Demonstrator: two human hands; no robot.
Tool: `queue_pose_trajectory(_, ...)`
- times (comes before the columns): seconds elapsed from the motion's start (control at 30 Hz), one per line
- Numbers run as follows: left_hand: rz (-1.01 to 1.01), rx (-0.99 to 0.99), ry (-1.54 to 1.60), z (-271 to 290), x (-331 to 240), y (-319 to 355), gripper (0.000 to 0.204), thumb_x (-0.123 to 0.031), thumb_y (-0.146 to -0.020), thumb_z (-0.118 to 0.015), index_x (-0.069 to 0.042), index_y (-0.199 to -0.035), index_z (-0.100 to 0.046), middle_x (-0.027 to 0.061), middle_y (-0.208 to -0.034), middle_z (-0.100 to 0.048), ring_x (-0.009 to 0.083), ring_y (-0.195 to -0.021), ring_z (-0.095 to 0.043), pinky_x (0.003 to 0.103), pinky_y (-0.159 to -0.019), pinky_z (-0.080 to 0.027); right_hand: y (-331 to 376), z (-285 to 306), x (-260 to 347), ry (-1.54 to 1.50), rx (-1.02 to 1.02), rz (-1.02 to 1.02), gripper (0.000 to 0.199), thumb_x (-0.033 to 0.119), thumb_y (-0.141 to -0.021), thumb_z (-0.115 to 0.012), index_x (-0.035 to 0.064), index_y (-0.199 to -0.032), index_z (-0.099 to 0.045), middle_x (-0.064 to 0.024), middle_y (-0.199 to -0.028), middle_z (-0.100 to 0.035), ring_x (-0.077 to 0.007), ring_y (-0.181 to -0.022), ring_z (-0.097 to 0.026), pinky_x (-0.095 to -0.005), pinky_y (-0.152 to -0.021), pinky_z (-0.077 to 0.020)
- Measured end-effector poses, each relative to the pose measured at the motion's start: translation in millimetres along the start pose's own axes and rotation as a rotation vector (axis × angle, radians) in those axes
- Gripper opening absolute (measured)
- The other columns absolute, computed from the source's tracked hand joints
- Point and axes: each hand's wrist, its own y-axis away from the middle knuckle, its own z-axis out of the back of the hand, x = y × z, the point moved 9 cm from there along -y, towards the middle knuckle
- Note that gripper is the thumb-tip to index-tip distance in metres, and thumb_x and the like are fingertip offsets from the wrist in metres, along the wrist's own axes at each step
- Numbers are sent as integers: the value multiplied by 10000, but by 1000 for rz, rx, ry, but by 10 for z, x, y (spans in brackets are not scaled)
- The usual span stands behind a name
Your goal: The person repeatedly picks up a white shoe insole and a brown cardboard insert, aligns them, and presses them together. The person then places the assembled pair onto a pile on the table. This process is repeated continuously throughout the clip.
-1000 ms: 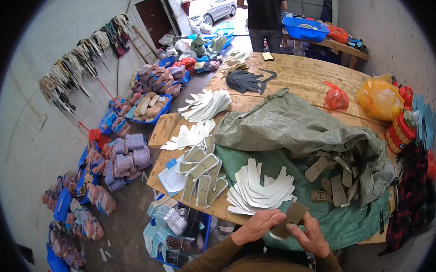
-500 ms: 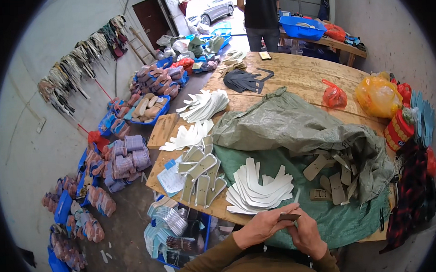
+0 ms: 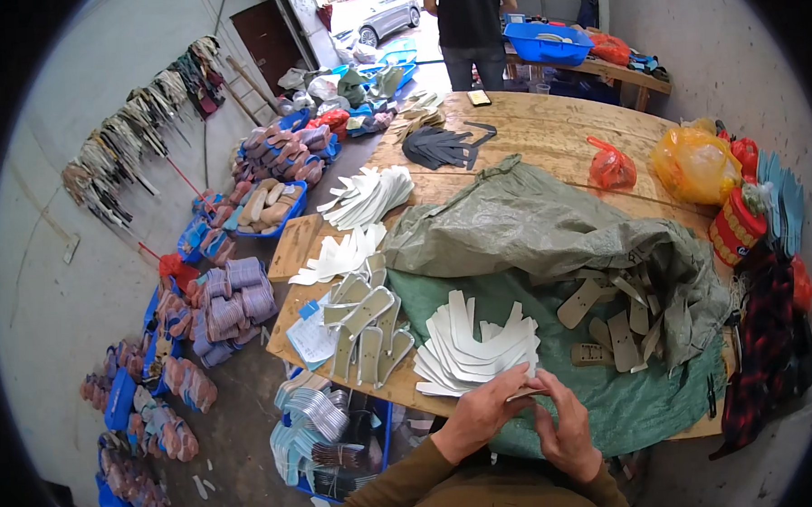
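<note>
While left hand pinches thin piece, visible edge runs roughly 9-to-3 o'clock, long axis unclear.
Right hand at 3, can't tell its grip; white strips at 11.

Left wall pale, stained. Brown door toward far end; ladder leaning near it. Open doorway, bright daylight, silver car outside. Right wall grey, speckled. Floor dark, pale scraps scattered. Broad plank table; wooden bench beyond.
</note>
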Motion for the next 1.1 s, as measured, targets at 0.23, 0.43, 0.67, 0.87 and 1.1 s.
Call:
queue_pose_trajectory(0.23, -148, -70, -114, 227, -192, -73, 342, -27, -782, -763, -5, -1075, -588, 243, -1364, -521, 339, -1092, -645, 363, -870, -549, 199, -38, -828, -588, -20, -630, 292, 177, -1019, -512, -44, -1194, -588, -91, -1010, -658, -132, -939, -622, -292, -841, -508)
queue_pose_trajectory(0.43, -164, -101, -81, 150, -85, 103, 268, 7, -821, -680, -1, -1064, -568, 307, -1438, -410, 429, -1184, -577, 413, -943, -525, -21, -266, -844, -662, 77, -585, 220, 131, -965, -587, -61, -1032, -669, -32, -894, -684, -69, -860, -588, -235, -754, -481)
queue_pose_trajectory(0.67, -196, -79, -145, 61, -32, 135, 224, 41, -873, -592, -25, -1069, -508, 303, -1432, -425, 437, -1194, -568, 419, -957, -521, 18, -137, -526, -292, -139, -373, 140, 74, -925, -602, -39, -959, -678, -136, -834, -690, -176, -649, -629, -285, -594, -488)
queue_pose_trajectory(0.87, -150, -86, -182, 73, 33, 93, 242, 46, -870, -590, -27, -1073, -483, 310, -1423, -431, 435, -1189, -576, 432, -958, -522, -54, -233, -547, -298, -35, -389, 142, 74, -943, -588, -27, -995, -674, -142, -825, -670, -217, -648, -638, -296, -598, -494)
queue_pose_trajectory(1.1, -162, -146, -215, 57, 120, 261, 250, 60, -855, -586, -18, -1060, -466, 314, -1404, -451, 432, -1171, -588, 426, -944, -528, -112, -255, -386, -345, -51, -436, 174, 76, -968, -562, -30, -1036, -682, -134, -855, -693, -146, -701, -656, -280, -640, -509)
